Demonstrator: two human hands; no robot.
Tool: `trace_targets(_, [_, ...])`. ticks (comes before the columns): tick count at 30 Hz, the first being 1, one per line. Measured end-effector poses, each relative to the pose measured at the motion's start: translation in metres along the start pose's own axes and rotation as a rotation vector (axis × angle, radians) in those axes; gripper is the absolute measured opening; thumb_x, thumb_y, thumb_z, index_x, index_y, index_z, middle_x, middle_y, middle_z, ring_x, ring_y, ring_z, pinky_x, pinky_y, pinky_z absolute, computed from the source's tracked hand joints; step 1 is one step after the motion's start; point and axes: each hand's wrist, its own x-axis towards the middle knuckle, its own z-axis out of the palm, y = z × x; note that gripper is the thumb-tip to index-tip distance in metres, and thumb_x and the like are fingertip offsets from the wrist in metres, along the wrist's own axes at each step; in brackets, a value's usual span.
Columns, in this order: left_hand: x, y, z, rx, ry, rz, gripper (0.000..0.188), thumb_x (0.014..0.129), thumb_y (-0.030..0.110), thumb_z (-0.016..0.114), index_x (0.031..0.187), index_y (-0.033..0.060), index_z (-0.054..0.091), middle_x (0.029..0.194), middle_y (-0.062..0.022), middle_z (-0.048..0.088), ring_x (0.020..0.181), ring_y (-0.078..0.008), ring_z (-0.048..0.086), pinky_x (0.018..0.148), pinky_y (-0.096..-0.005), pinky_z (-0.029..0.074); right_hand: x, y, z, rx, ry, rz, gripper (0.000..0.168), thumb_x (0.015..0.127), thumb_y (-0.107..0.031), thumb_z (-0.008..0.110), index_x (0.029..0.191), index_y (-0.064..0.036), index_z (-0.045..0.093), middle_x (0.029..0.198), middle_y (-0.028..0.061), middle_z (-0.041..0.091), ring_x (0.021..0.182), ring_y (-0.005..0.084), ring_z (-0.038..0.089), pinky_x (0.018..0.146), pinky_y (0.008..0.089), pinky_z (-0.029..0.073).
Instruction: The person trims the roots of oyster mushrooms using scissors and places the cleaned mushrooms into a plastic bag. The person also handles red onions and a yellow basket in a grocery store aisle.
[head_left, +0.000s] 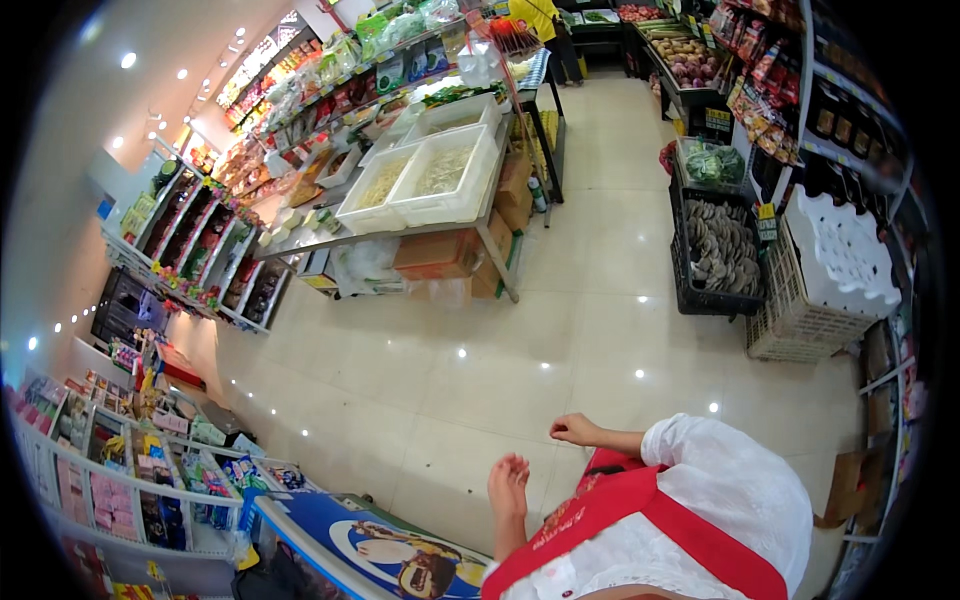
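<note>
My left hand (510, 478) is raised before the red apron (577, 532), fingers loosely bent and apart, with nothing seen in it. Beyond it, my right hand (576, 430) reaches out from a white sleeve (727, 472). Its fingers curl inward, so the palm is hidden; no held thing shows. Both hands hang over the pale tiled floor (480, 390) and touch nothing. Nearest to my left hand is a chest freezer (405, 547) with a blue printed panel, at the bottom.
Ahead stands a metal table (499, 255) bearing white plastic bins (442, 169), with cardboard boxes (435, 251) beneath. On the right are a black crate (679, 262) of grey oyster mushrooms and a white foam box (840, 247). Shelves (135, 480) line the left. A person in yellow (534, 19) stands far off.
</note>
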Motion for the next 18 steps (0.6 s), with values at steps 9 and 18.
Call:
trace_targets(9, [0.239, 0.080, 0.199, 0.492, -0.460, 0.023, 0.022, 0.093, 0.018, 0.043, 0.107, 0.0031, 0.052, 0.095, -0.0076, 0.059, 0.088, -0.0173, 0.059, 0.076, -0.0290, 0.047, 0.100, -0.008, -0.151, 0.113, 0.212, 0.088, 0.013, 0.080, -0.013, 0.061, 0.086, -0.002, 0.065, 0.074, 0.0067, 0.064, 0.069, 0.0128, 0.060, 0.063, 0.0264, 0.047])
trace_targets(18, [0.553, 0.180, 0.379, 0.675, -0.638, 0.268, 0.016, 0.090, 0.013, 0.047, 0.098, 0.0035, 0.056, 0.083, -0.0030, 0.059, 0.072, -0.0089, 0.056, 0.062, -0.0222, 0.045, 0.223, 0.056, -0.237, 0.242, 0.478, 0.342, 0.009, 0.080, -0.008, 0.062, 0.080, 0.000, 0.065, 0.067, 0.0027, 0.063, 0.061, 0.0084, 0.056, 0.057, 0.0227, 0.047])
